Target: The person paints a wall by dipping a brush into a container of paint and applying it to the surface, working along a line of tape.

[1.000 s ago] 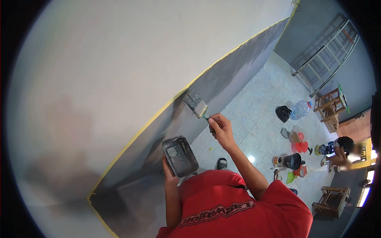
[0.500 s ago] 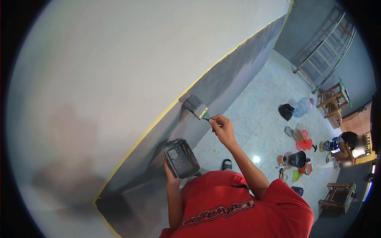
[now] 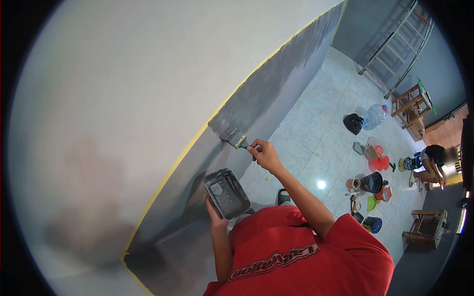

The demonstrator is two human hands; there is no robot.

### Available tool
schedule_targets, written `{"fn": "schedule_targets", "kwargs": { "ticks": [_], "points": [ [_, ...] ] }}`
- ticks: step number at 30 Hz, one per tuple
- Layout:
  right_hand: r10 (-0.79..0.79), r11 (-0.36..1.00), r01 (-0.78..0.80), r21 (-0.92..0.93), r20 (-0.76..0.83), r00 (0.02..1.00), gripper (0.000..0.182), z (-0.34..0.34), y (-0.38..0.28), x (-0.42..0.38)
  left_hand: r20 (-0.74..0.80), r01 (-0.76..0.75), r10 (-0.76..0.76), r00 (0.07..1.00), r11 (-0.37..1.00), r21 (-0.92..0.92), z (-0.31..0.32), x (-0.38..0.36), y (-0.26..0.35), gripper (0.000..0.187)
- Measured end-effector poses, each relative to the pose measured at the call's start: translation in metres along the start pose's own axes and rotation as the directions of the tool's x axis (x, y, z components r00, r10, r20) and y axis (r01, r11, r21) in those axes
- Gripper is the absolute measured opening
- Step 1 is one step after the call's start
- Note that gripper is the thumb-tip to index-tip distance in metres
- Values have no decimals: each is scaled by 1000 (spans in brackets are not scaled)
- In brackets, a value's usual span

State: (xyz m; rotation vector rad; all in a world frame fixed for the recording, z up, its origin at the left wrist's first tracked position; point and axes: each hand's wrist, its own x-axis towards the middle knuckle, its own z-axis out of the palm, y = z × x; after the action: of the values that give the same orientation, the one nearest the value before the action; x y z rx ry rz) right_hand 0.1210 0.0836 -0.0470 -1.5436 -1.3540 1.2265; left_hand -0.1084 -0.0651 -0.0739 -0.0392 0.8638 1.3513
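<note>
— Head view: what do the hands grasp?
— Right hand (image 3: 265,154) grips the paintbrush (image 3: 236,140), bristles pressed to the grey wall (image 3: 276,84) below the yellow tape (image 3: 197,135).
— The left hand (image 3: 213,213)?
— It clasps the paint tray (image 3: 226,193) close by, so the brush reaches it easily.

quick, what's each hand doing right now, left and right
Left hand: closed around the paint tray, holding it up.
Right hand: closed on the paintbrush, bristles against the grey wall.

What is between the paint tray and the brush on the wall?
Only bare grey-painted wall lies between the paint tray and the brush, as the head view shows.
</note>
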Motion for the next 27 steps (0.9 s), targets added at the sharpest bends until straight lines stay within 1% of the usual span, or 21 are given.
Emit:
{"fn": "schedule_targets", "kwargs": {
  "ticks": [2,3,6,9,12,13,15,18,19,21,22,25,27],
  "points": [
    [52,998,-51,-41,23,998,24,-2,24,2,2,13,-13,1000,1000,2,1,1,-3,46],
    [76,995,-74,-61,35,996,24,-6,25,1,8,15,-15,1000,1000,6,1,2,-5,46],
    [142,989,-139,-44,59,988,20,-12,25,-4,2,3,-3,1000,1000,23,-2,3,-5,46],
    [-27,1000,27,-6,11,1000,23,-18,10,-5,-5,17,-17,1000,999,27,2,2,-4,47],
    [-160,986,158,-44,-52,986,22,-30,-32,-12,12,12,-12,1000,999,39,-4,1,-6,52],
    [-162,987,161,-26,-60,985,21,-36,-44,-16,24,1,-3,1000,999,46,-7,4,-6,56],
    [-167,986,168,12,-73,983,20,-45,-60,-22,26,-6,5,1000,999,49,-11,6,-7,56],
    [-87,975,92,203,-30,996,20,-49,-62,-24,17,-12,11,1000,998,55,-9,2,-6,56],
    [-100,977,104,185,-30,995,20,-47,-60,-23,12,-10,9,1000,998,57,-7,1,-6,56],
    [-124,981,127,148,-31,992,20,-37,-51,-16,70,-35,31,997,997,66,-6,1,-7,56],
    [-113,988,114,102,-14,994,20,-30,-40,-11,99,-47,40,994,996,71,-6,1,-7,56],
    [-81,995,82,-53,36,996,20,-4,19,8,43,-28,26,999,999,38,-5,2,-8,55],
    [-64,981,78,-176,82,995,21,5,63,10,3,-16,16,1000,1000,20,1,1,-7,51]
  ]
}}
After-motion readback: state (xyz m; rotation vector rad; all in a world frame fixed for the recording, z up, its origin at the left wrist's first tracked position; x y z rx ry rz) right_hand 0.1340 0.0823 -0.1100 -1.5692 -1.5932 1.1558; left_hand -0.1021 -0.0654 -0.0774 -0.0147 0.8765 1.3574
